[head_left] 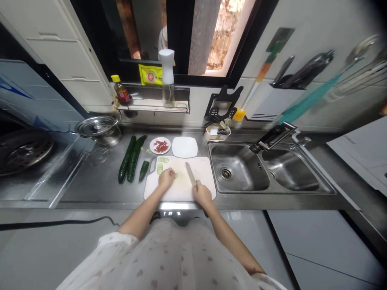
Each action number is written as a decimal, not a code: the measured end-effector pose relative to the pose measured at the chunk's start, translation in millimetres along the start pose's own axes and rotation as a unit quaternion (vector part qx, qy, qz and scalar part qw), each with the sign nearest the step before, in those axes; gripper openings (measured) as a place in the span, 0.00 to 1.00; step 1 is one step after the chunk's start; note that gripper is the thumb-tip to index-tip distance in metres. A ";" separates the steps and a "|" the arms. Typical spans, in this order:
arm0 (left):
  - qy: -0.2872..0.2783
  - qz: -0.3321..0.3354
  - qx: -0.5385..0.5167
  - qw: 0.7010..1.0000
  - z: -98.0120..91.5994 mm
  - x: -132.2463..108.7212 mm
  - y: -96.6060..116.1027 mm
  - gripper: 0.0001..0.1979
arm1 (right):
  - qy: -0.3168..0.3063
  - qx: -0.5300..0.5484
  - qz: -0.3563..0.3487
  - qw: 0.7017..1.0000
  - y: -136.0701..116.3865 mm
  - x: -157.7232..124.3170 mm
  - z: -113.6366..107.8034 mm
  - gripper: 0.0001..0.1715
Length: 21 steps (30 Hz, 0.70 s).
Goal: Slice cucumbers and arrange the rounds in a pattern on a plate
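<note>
My right hand [202, 194] grips the handle of a kitchen knife [190, 174], its blade lying low over the white cutting board [205, 173] and pointing away from me. My left hand [166, 177] is curled, fingers pressed down on a small cucumber piece [175, 175] near the board's middle. Several thin cucumber slices [161, 163] lie at the board's far left corner. Left of the board rest two whole cucumbers [130, 158] and a short cut cucumber end [144, 170].
Behind the board stand a small plate of chopped red bits [160, 146] and an empty white square plate [184, 147]. A double steel sink [238, 171] with faucet [273, 137] is right. A lidded steel pot [98, 129] sits left. A spray bottle [167, 76] stands on the shelf.
</note>
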State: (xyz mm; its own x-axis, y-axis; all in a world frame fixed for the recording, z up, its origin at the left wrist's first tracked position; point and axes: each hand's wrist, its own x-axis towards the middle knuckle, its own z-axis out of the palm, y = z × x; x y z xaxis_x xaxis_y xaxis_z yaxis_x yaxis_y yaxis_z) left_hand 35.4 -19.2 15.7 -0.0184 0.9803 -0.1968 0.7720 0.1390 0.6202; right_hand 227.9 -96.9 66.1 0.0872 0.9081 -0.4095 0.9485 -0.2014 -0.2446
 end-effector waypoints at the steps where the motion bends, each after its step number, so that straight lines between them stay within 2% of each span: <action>1: -0.001 -0.002 -0.011 1.000 -0.7 -2.7 0.4 0.04 | -0.003 -0.002 0.000 1.000 -0.1 0.2 -0.5 0.18; 6: 0.000 -0.013 -0.076 0.997 -2.5 -17.9 -4.9 0.08 | -0.007 -0.011 -0.003 1.000 0.2 0.5 -1.2 0.18; 13: 0.031 -0.020 -0.125 0.991 -12.9 -33.0 -25.9 0.07 | -0.003 -0.011 -0.001 1.000 -1.1 -1.9 -3.3 0.18; 21: 0.093 -0.049 -0.100 0.989 -33.1 -19.5 -45.6 0.06 | -0.006 -0.028 -0.004 1.000 -2.3 -1.8 -3.4 0.17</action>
State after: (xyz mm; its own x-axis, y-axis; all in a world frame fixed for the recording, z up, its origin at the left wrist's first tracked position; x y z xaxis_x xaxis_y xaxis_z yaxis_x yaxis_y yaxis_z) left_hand -20.4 -39.9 16.4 -0.2181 0.9669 -0.1326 0.6205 0.2423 0.7459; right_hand 226.6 -96.9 70.4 0.0769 0.9047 -0.4191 0.9649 -0.1734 -0.1973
